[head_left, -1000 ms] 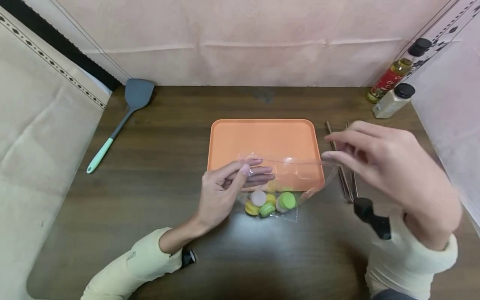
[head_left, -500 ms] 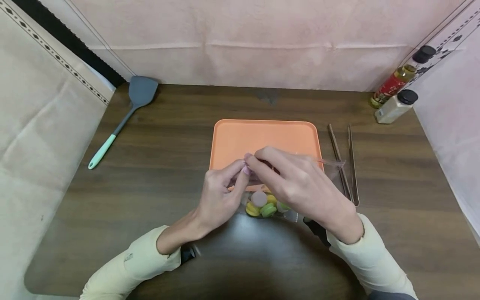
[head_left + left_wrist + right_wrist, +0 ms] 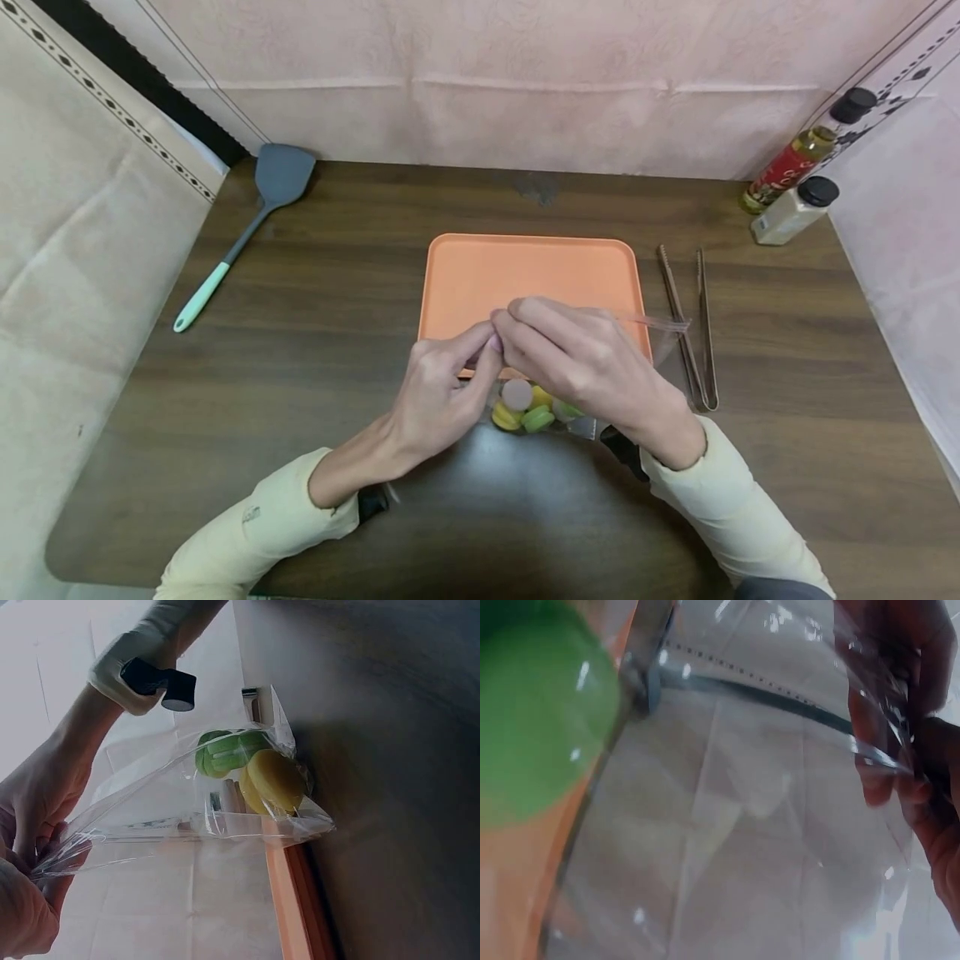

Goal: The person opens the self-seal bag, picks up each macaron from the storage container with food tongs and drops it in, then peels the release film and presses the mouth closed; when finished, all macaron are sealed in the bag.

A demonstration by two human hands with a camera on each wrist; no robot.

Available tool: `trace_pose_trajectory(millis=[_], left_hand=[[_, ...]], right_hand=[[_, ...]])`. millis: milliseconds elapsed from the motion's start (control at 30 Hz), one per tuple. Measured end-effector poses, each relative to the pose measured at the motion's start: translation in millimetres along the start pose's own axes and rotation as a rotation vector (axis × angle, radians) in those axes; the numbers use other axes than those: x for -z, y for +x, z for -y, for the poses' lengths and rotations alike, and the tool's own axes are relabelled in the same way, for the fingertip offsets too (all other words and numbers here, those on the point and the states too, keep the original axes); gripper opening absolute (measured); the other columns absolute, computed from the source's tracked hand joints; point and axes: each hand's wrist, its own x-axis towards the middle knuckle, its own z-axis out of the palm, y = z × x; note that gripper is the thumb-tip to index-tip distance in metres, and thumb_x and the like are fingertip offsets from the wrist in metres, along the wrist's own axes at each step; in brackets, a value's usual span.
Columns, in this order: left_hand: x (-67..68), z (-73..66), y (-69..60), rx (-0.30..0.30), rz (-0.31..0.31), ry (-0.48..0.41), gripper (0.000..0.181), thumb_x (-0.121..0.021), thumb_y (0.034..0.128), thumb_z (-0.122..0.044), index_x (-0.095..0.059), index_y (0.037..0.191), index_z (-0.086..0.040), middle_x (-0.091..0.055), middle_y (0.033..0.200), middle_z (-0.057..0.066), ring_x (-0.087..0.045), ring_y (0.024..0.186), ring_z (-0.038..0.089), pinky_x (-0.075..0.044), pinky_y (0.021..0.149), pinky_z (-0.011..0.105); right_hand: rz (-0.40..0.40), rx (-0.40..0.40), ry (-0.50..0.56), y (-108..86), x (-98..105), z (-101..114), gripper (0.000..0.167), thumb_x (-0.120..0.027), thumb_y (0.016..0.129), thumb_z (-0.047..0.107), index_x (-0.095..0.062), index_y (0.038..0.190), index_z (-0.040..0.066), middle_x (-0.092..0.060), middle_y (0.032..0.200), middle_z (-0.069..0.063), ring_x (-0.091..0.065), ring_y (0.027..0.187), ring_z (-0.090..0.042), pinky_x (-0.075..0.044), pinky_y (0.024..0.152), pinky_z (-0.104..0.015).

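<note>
Bag [image 3: 169,799]: clear plastic, thin & glossy, lots of creases + bright reflections, so see-thru that stuff behind shows right thru it. Narrows up twd the fingers, bulges at the bottom, w/ pointed corners sticking out. Heaped in the base: yellow rounds [image 3: 277,780], smooth & plump; green rounds [image 3: 229,752], w/ ridges round the side; 1 whitish round [image 3: 517,395], flat-faced, on top. Pos.: just in front of the orange tray [image 3: 525,267], upper part over its near edge, base low by the table [image 3: 337,292]; can't tell if it touches. L hand [image 3: 442,387] pinches the top edge btwn thumb & fingertips, tips closed up on the film. R hand [image 3: 581,354] does likewise, fingers bent in, its tips touching the L's. A strip of the top edge, faintly pink, pokes out R past that hand, reaching the tongs [image 3: 709,358] in the head view.
</note>
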Motion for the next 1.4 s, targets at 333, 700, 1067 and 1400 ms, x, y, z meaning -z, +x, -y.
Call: trace_pose_trajectory(millis=[333, 700, 1067, 1400], left_hand=[[-0.8, 5.7, -0.6, -0.070, -0.024, 0.014, 0.021, -0.056, 0.1029, 0.007, -0.068, 0.087, -0.001, -0.058, 0.061, 0.000, -0.049, 0.053, 0.004, -0.045, 0.051, 0.019], [0.7, 9.5, -1.6, -0.063, -0.009, -0.012, 0.020, -0.056, 0.1020, 0.008, -0.075, 0.096, 0.003, -0.071, 0.068, 0.004, -0.069, 0.059, 0.008, -0.058, 0.060, 0.022], [2.1, 9.2, -0.7, -0.033, 0.010, -0.021, 0.020, -0.056, 0.0998, 0.009, -0.074, 0.095, 0.003, -0.077, 0.073, 0.008, -0.078, 0.065, 0.016, -0.064, 0.065, 0.027], [-0.2, 10.0, -4.3, -0.020, 0.013, -0.108, 0.024, -0.056, 0.1016, 0.011, -0.077, 0.111, 0.012, -0.083, 0.100, 0.021, -0.084, 0.089, 0.030, -0.066, 0.077, 0.028]], right_hand=[[-0.141, -0.151, 0.202, 1.1, -10, 1, 0.022, -0.059, 0.108, 0.000, -0.076, 0.097, -0.008, -0.073, 0.088, -0.014, -0.072, 0.072, -0.020, -0.063, 0.066, -0.027], [-0.116, -0.238, 0.261, -0.2, -9, 4, 0.019, -0.062, 0.109, 0.000, -0.076, 0.098, -0.007, -0.072, 0.091, -0.013, -0.070, 0.071, -0.018, -0.061, 0.064, -0.024], [0.001, -0.135, 0.139, -0.6, -3, 4, 0.013, -0.059, 0.111, -0.001, -0.071, 0.107, -0.007, -0.065, 0.091, -0.009, -0.063, 0.071, -0.014, -0.058, 0.061, -0.021], [-0.131, -0.193, 0.157, 1.0, -11, 8, 0.029, -0.051, 0.115, 0.006, -0.071, 0.101, -0.010, -0.067, 0.088, -0.015, -0.065, 0.065, -0.017, -0.059, 0.057, -0.023]])
